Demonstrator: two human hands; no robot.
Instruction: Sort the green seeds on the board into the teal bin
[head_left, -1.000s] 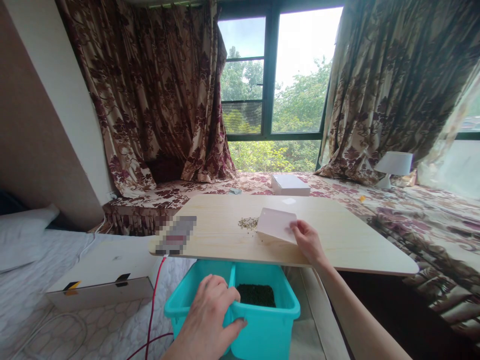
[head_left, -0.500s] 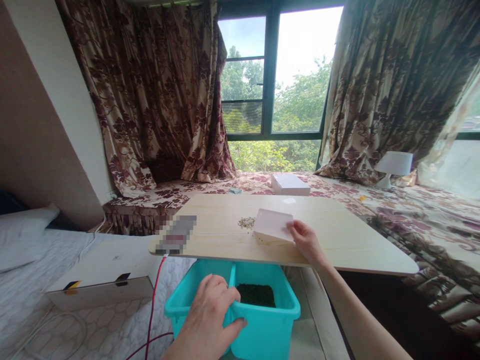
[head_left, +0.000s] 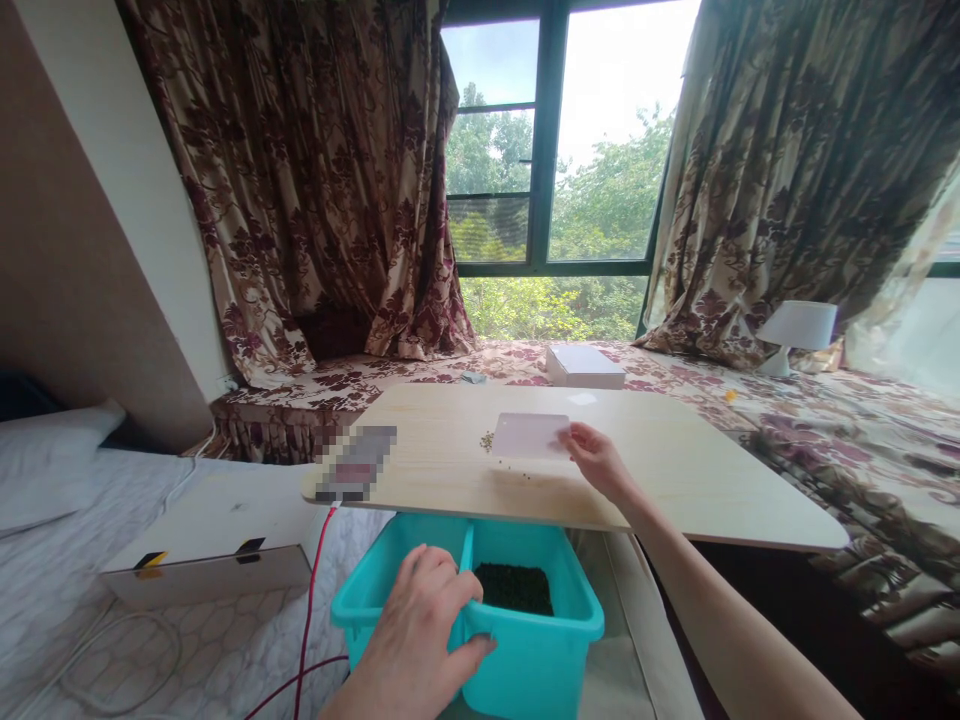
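Observation:
My right hand [head_left: 596,458] pinches the right edge of a translucent plastic sheet [head_left: 529,436], held over the wooden tabletop [head_left: 697,480]. A small pile of seeds or grains [head_left: 486,441] shows at the sheet's left edge, partly covered by it, and a few loose ones lie just in front. My left hand [head_left: 424,620] grips the front rim of a turquoise two-compartment bin [head_left: 532,655] below the table edge, by its divider. Dark, grainy matter [head_left: 514,588] lies in the right compartment; my hand hides part of the left one.
A blurred-out flat device [head_left: 356,463] with a red cable [head_left: 309,610] lies at the table's left end. A white box [head_left: 217,530] rests on the bed at left. Beyond the table are another white box [head_left: 585,366] and a lamp [head_left: 796,330] on the window seat.
My right hand has moved the sheet left and slightly away from me, so it now covers more of the pile. My left hand stays on the bin's rim.

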